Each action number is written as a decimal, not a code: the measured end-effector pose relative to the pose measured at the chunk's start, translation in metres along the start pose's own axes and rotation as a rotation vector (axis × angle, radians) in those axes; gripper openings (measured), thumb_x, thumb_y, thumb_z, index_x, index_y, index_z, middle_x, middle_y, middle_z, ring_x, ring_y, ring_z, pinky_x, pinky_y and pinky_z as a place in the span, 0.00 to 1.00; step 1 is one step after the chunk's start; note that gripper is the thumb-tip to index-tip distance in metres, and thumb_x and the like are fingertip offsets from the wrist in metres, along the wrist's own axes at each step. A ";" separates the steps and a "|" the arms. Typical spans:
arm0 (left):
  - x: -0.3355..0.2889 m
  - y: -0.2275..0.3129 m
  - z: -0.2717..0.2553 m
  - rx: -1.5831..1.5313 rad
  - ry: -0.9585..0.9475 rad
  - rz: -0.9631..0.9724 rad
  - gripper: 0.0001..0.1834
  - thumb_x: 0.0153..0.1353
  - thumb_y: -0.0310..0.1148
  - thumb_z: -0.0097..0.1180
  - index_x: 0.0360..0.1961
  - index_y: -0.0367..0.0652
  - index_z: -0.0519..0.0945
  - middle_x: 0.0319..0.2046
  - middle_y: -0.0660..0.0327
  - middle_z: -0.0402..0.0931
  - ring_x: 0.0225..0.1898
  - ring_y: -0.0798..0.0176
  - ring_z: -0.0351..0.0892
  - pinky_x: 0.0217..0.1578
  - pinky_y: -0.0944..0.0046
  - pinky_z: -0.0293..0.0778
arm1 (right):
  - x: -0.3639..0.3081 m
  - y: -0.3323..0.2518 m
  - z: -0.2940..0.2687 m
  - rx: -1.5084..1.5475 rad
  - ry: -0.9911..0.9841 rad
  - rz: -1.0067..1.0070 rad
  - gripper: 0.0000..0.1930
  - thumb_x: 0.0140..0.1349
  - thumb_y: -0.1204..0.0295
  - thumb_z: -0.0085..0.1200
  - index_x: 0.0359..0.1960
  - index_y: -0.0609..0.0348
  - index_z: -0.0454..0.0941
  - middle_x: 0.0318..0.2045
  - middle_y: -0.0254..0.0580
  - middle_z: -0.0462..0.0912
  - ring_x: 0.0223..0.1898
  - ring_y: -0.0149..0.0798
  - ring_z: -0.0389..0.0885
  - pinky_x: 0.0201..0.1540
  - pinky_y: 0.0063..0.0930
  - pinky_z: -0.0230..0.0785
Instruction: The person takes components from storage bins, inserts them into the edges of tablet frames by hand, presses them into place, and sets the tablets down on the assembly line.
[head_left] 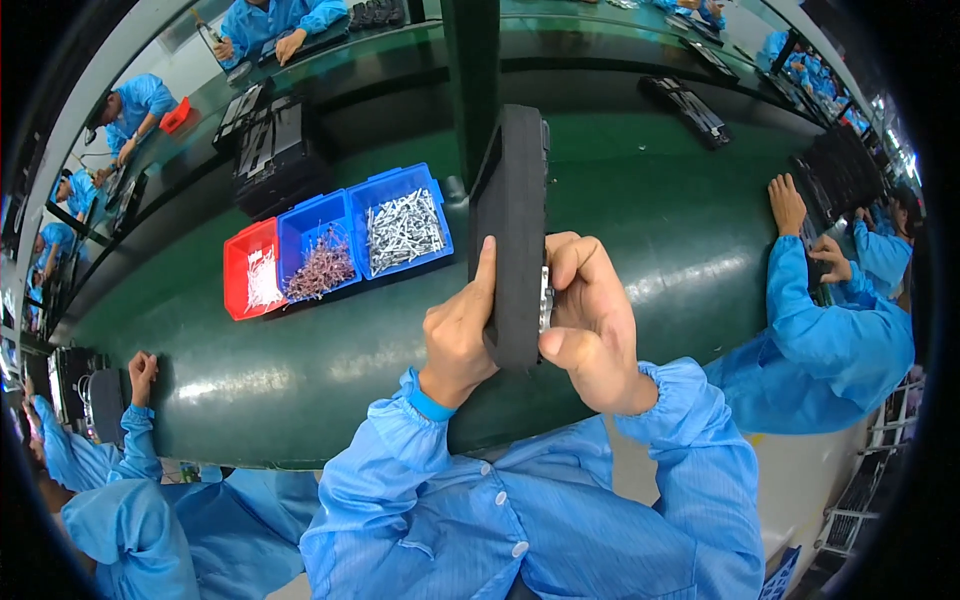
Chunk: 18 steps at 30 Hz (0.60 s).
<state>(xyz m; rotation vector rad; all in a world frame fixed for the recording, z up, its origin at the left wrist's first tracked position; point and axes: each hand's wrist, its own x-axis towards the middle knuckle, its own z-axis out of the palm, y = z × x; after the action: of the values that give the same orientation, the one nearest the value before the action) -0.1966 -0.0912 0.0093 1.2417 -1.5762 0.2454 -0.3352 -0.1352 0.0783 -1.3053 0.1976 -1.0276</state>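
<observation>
A long black casing [516, 200] with a matte, foam-like side stands tilted up on its edge in front of me, above the green table. My left hand [462, 335] grips it from the left, index finger stretched up along its side. On the opposite side my right hand [600, 330] has curled fingers and thumb against the casing, around a silver metal part [545, 300] on its face. Most of that face is turned away from view, so what the right fingertips pinch, if anything small, is hidden.
Left of the casing stand a blue bin of silver screw-like parts [405, 232], a blue bin of reddish-brown wired parts [322, 265] and a red bin of white pieces [263, 278]. A green post [472, 90] rises behind. Black casings [272, 155] are stacked far left; co-workers sit on both sides.
</observation>
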 end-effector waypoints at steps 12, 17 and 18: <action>0.003 0.015 -0.011 -1.046 0.175 -0.832 0.08 0.63 0.27 0.62 0.39 0.33 0.82 0.31 0.64 0.82 0.31 0.73 0.77 0.31 0.69 0.74 | -0.052 0.016 -0.117 -0.184 0.319 0.711 0.26 0.70 0.56 0.50 0.60 0.64 0.68 0.33 0.44 0.80 0.15 0.31 0.72 0.14 0.22 0.59; -0.022 -0.024 -0.032 -1.638 -0.028 -0.772 0.24 0.70 0.47 0.53 0.56 0.38 0.72 0.36 0.63 0.81 0.31 0.71 0.81 0.27 0.69 0.77 | -0.046 -0.002 -0.089 0.037 0.216 0.464 0.27 0.68 0.58 0.51 0.56 0.72 0.68 0.32 0.51 0.82 0.10 0.35 0.71 0.06 0.23 0.56; -0.044 -0.028 -0.023 -1.624 0.152 -0.647 0.34 0.71 0.59 0.43 0.63 0.39 0.67 0.45 0.58 0.81 0.41 0.64 0.82 0.39 0.63 0.80 | -0.033 -0.004 -0.075 0.052 0.193 0.474 0.27 0.68 0.58 0.51 0.56 0.72 0.68 0.32 0.51 0.82 0.10 0.35 0.71 0.06 0.23 0.56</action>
<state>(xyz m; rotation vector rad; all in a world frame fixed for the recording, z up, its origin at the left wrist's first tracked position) -0.1658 -0.0622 -0.0287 0.2916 -0.6744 -1.1227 -0.4044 -0.1633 0.0448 -1.0418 0.5938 -0.7431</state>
